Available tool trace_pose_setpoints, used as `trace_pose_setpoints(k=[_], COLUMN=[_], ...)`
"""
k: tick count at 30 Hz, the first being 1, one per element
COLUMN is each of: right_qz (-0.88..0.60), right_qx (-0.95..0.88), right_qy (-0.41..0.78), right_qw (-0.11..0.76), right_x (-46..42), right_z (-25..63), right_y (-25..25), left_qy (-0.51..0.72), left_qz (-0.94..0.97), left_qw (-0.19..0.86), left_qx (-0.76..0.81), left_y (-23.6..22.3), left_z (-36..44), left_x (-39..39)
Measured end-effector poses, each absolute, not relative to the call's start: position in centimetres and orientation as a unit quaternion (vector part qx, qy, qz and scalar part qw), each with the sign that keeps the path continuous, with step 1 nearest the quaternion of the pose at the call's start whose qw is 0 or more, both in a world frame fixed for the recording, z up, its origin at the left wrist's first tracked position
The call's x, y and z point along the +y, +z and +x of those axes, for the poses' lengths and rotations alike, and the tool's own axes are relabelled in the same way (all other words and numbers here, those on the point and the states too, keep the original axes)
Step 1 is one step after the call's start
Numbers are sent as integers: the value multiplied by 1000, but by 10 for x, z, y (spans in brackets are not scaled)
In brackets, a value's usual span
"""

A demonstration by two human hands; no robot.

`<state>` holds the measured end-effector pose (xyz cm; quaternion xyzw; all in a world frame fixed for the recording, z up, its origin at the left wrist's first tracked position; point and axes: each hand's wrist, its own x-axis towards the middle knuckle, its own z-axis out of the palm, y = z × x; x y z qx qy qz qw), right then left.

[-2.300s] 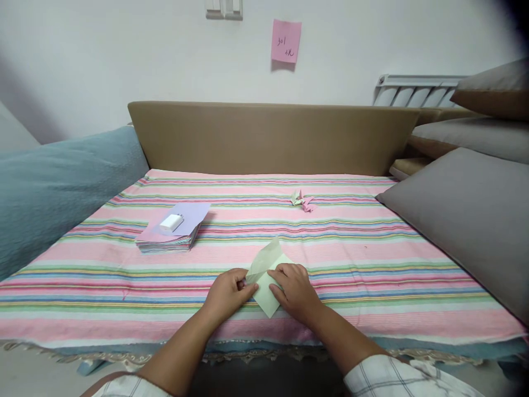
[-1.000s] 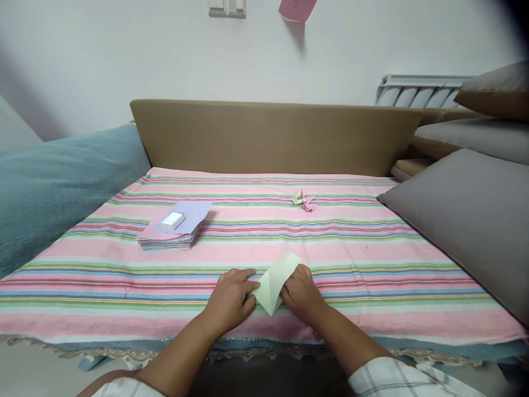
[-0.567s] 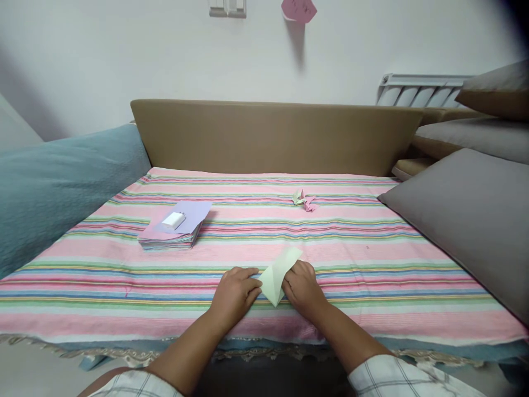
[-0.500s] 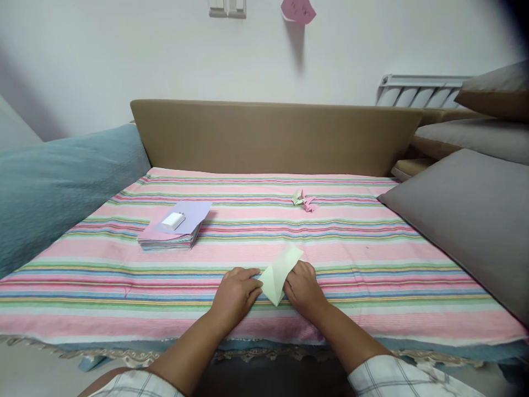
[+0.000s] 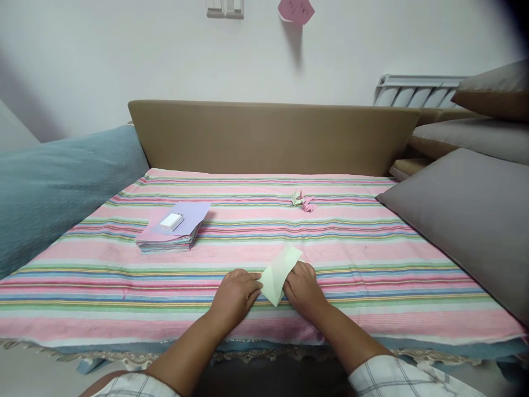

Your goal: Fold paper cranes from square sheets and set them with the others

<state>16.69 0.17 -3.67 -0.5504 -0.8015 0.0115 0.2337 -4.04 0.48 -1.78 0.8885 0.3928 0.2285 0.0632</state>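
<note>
A folded pale green paper (image 5: 278,274) lies on the striped cloth (image 5: 355,259) near its front edge. My left hand (image 5: 235,295) rests on the cloth with its fingertips pressed on the paper's left corner. On the other side, my right hand (image 5: 305,289) pinches and presses the paper's right edge with bent fingers. The two hands sit close together with the paper between them.
A stack of coloured paper sheets (image 5: 169,236) with a small white block (image 5: 171,221) on top lies at the left. Small folded paper figures (image 5: 303,200) sit further back. Grey cushions (image 5: 467,215) border the right, a teal blanket (image 5: 49,187) the left, a tan backrest (image 5: 268,135) behind.
The raised green flap has been folded down flat, so the paper is now narrower. Both hands have closed in on it and barely moved in the last half second.
</note>
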Motion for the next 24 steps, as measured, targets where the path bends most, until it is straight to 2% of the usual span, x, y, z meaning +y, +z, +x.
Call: trace_pose_setpoints(k=[7,20,24], right_qz=[-538,-505,-525], right_qx=[-806,-820,-812], right_qy=[2,2,3], right_qw=[244,270,256], right_x=[1,-3,-3], right_z=[166,162,163], right_y=[-41,-37,-37], left_qy=[222,208,199], left_qz=[893,889,897], left_qw=[37,58,38], left_qx=[390,404,393], left_y=[-20,-17,-21], left_z=[-38,-38,-38], left_x=[1,2,1])
